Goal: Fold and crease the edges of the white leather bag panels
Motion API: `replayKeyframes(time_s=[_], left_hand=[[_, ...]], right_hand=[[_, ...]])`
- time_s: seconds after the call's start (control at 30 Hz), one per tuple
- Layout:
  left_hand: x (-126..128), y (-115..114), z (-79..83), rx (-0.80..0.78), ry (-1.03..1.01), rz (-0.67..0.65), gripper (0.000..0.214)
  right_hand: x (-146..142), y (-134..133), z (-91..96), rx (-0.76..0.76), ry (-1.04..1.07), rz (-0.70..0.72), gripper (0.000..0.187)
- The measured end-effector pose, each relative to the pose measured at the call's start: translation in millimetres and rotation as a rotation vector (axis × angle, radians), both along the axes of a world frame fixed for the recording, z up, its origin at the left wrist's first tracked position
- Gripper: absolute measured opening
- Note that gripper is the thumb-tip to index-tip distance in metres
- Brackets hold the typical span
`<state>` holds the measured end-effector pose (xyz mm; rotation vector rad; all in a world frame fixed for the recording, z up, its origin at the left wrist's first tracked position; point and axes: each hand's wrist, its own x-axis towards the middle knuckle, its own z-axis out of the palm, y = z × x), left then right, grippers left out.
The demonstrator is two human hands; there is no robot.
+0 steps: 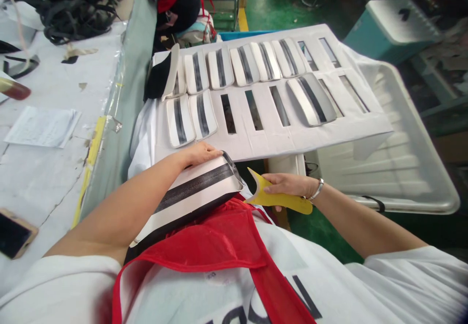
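Note:
My left hand (202,153) is closed over the far edge of a long white piece (208,180) with a black band along its middle and black sides. This piece lies across my lap, against the red apron (215,236), and my forearm covers part of it. In my right hand (288,185) is a flat yellow tool (281,201) with a curved, pointed end, gripped between thumb and fingers. The tool's tip points left, close to the right end of the white piece.
Ahead, a white slotted board (252,143) carries several white panels (198,73) with dark stripes. A pale plastic tub (413,143) stands underneath at the right. On the left table lie a phone (14,234), paper (42,126) and black straps (78,12). Another person (179,2) is beyond the board.

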<state>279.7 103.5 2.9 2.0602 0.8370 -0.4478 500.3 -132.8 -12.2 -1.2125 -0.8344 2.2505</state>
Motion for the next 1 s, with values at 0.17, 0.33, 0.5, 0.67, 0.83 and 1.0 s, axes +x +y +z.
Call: replayKeyframes(time_s=[0.17, 0.33, 0.5, 0.67, 0.83, 1.0], left_hand=[[3, 4, 2.3, 0.007, 0.007, -0.026, 0.053], [-8, -22, 4.4, 0.210, -0.249, -0.093, 0.056], [-27, -58, 7.5, 0.469, -0.356, -0.503, 0.062], [-39, -68, 9.1, 0.692, -0.359, -0.657, 0.067], [-38, -74, 9.5, 0.831, -0.393, -0.670, 0.073], [-40, -83, 7.2, 0.855, -0.351, -0.614, 0.084]], right_hand=[[-9, 2, -0.6, 0.048, 0.004, 0.007, 0.041], [-27, 13, 0.7, 0.116, -0.120, 0.049, 0.043], [-39, 19, -2.6, 0.127, -0.119, 0.059, 0.045], [-45, 20, -3.1, 0.133, -0.155, 0.043, 0.044], [-50, 20, -0.8, 0.127, -0.143, -0.002, 0.043], [-53, 26, 4.9, 0.141, -0.181, 0.039, 0.043]])
